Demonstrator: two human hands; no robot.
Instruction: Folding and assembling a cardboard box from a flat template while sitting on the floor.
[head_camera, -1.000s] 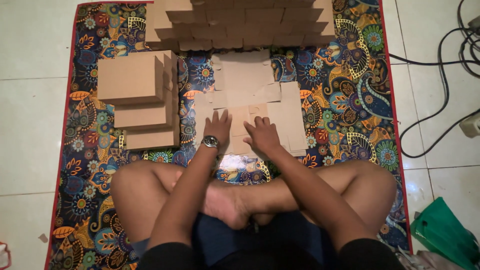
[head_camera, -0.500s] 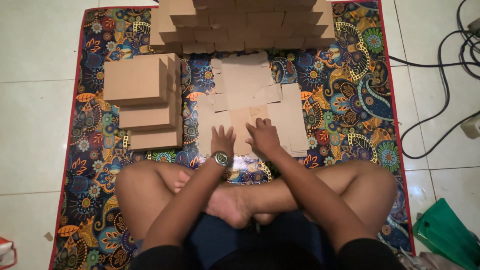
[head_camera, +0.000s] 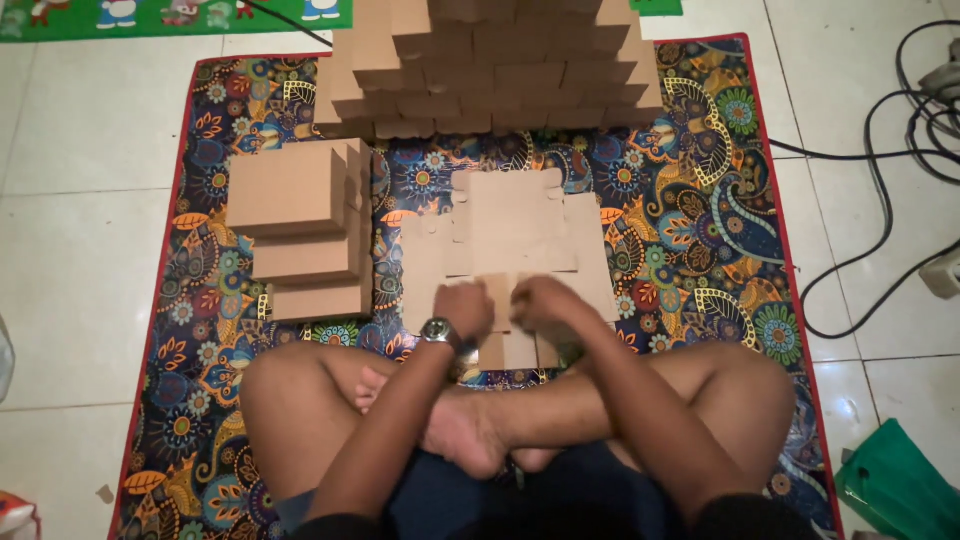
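- person sits cross-legged on a patterned mat (head_camera: 700, 210), both hands down on a flat cardboard sheet (head_camera: 510, 225) lying unfolded in the middle of the mat, right in front of the shins.
- left hand (head_camera: 465, 308), the one with the wristwatch (head_camera: 437, 331), is curled over the near edge of the sheet, fingers bent and close together, gripping a small flap as far as i can tell.
- right hand (head_camera: 545, 300) is just beside it, also curled tight on that same near edge. the fingertips tuck under, so the exact pinch is hidden.
- near end of the sheet pokes out below the hands, partly covered by them.
- folded brown boxes (head_camera: 300, 230) sit stacked to the left of the sheet, just beside it.
- big pile of boxes (head_camera: 490, 70) at the far end, top cut off by the frame.
- green bag (head_camera: 900, 490) bottom right, cropped, and black cables (head_camera: 890, 160) on the tiles.
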